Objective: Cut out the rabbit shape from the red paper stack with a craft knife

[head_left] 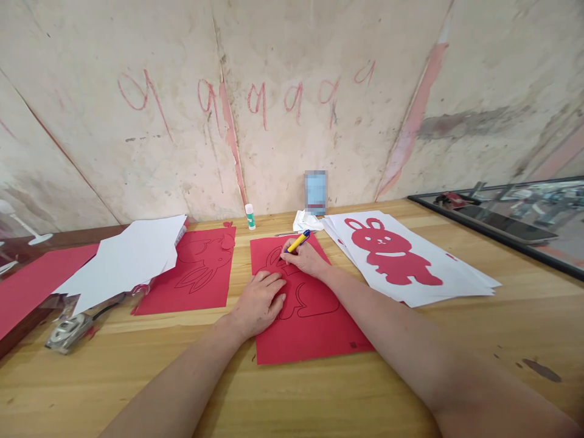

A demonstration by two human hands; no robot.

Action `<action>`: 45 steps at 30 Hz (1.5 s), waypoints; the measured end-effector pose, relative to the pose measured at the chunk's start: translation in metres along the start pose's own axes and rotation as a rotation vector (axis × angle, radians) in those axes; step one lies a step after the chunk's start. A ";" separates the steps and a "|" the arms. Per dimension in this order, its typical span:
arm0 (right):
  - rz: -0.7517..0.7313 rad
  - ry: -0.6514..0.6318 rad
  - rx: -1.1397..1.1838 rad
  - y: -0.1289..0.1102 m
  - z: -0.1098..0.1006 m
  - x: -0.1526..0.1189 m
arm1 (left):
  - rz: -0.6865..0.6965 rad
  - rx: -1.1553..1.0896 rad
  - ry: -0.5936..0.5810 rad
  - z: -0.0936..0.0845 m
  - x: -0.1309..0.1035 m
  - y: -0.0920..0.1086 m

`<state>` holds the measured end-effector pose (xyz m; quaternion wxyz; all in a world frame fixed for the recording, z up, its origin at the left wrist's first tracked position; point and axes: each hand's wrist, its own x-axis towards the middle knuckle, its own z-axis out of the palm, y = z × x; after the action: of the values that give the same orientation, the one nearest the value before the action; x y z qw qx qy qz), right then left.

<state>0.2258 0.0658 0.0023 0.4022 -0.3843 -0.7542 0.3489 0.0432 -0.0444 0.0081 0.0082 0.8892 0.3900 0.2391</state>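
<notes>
A red sheet [292, 340] with a rabbit outline drawn in dark lines lies on the wooden table in front of me. My right hand [306, 260] grips a yellow and blue pen [298, 241], its tip at the rabbit's ear near the top of the sheet. Resting on the sheet's left side, my left hand [261, 303] lies with its fingers apart and somewhat bent, holding nothing. Both hands and the right forearm cover parts of the drawing.
Left are another red sheet with a rabbit outline [214, 283], white papers [123, 255] and a tape measure [68, 331]. A glue stick [250, 217] stands by the wall. Right are white sheets bearing a red rabbit cutout [395, 249] and a black-framed panel [502, 234].
</notes>
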 end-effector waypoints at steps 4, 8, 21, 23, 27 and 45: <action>0.009 -0.007 0.008 0.000 0.000 -0.001 | 0.004 0.000 -0.001 0.000 0.000 0.000; 0.010 -0.014 0.024 0.000 0.000 -0.001 | -0.004 0.009 -0.009 0.000 0.000 0.001; 0.014 -0.009 0.023 -0.003 0.000 -0.001 | 0.003 0.001 0.000 0.000 0.000 0.000; 0.016 -0.014 0.034 -0.003 0.000 -0.001 | 0.004 0.009 -0.002 0.000 0.000 0.000; 0.013 -0.019 0.034 -0.002 0.000 -0.001 | 0.003 0.008 0.001 0.000 0.000 0.000; 0.016 -0.039 0.050 -0.002 -0.001 -0.001 | -0.001 -0.010 0.003 0.000 0.000 0.000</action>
<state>0.2261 0.0639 0.0039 0.3940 -0.3730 -0.7499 0.3784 0.0435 -0.0444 0.0084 0.0121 0.8886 0.3894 0.2421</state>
